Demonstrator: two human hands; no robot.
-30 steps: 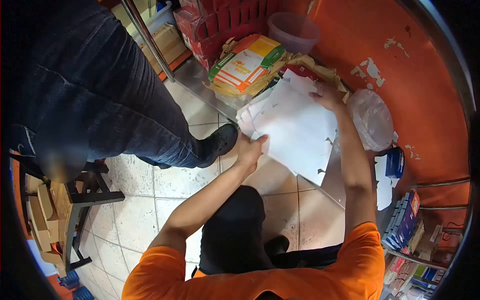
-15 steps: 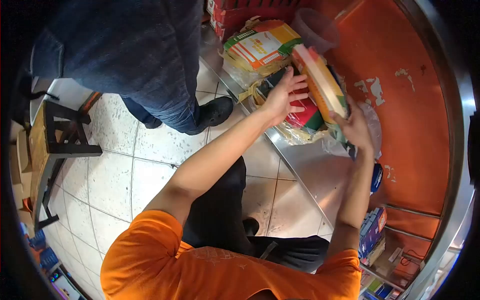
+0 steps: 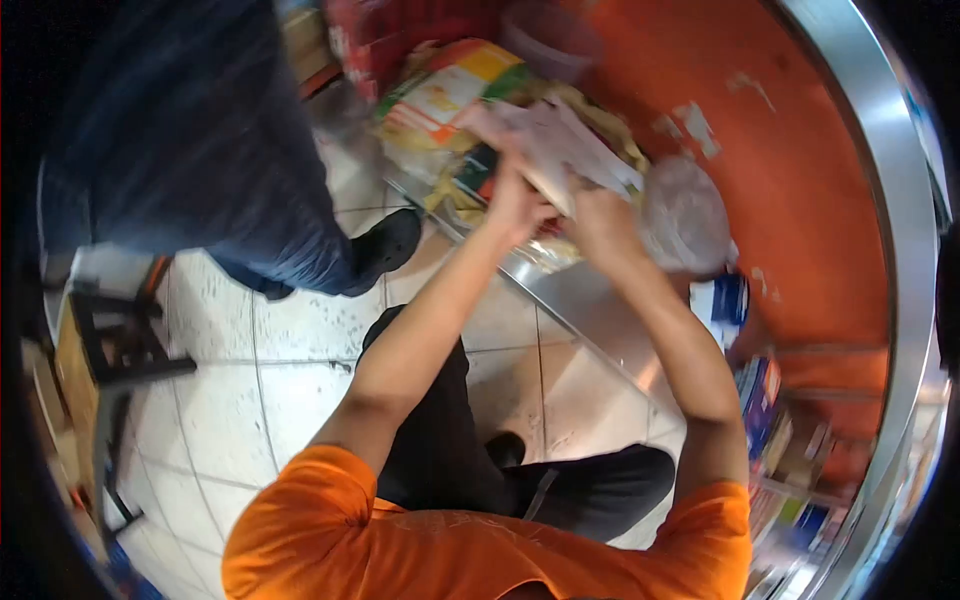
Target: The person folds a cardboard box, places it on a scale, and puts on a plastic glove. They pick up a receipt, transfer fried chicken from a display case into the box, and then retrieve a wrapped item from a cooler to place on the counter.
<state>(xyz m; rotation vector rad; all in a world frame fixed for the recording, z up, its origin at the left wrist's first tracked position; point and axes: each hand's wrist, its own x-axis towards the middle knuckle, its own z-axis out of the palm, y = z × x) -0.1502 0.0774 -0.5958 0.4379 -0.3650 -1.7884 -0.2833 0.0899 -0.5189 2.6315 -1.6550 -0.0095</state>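
Both hands are at a flat stack of printed card [image 3: 565, 140], its pale pinkish side turned up and blurred by motion. My left hand [image 3: 518, 205] grips its near left edge, with the fingers partly hidden underneath. My right hand [image 3: 600, 222] is closed on the near right edge, fingers largely out of sight. Under and behind the stack lies torn yellowish wrapping [image 3: 450, 195] with clear plastic around it. Another printed stack in green, yellow and orange [image 3: 445, 95] rests on this wrapping, farther back to the left.
A clear plastic tub [image 3: 550, 45] and a red crate [image 3: 400, 35] stand at the back. A plastic bag [image 3: 685, 215] lies right of the stack, against an orange panel [image 3: 800, 200]. Another person's leg [image 3: 200, 150] and shoe [image 3: 385, 250] are on the left, near a wooden stool [image 3: 130, 340].
The stack has gone from upright in my right hand to lying flatter, pale side up. My left hand has closed from spread fingers onto it. The view has shifted to the right.
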